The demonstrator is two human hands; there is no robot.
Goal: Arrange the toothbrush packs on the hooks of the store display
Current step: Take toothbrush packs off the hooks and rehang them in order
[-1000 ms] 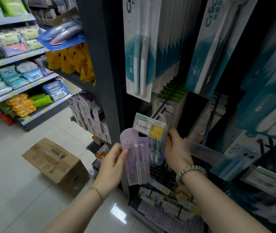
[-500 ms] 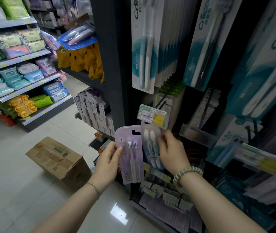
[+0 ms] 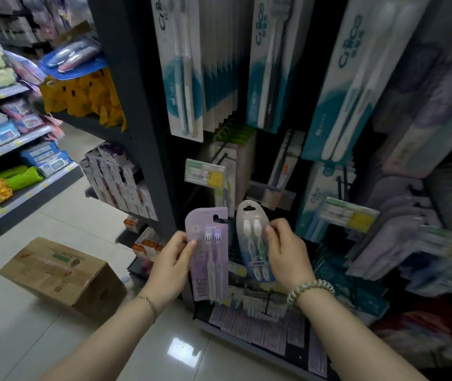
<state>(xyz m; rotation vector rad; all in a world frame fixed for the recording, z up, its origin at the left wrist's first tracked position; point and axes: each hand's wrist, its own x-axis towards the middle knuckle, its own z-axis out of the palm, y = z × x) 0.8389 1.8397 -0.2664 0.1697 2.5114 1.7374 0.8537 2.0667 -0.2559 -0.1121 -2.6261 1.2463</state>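
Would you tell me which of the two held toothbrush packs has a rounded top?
The clear bluish pack in the right hand; the purple pack in the left hand is a square-cornered card.

"S" on the purple toothbrush pack (image 3: 208, 254); roughly "Cnice" on the tall teal packs (image 3: 340, 86)

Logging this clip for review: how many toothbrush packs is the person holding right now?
2. The purple pack is in the left hand; the clear oval pack is in the right hand. Another pack stacked behind either one would be hidden.
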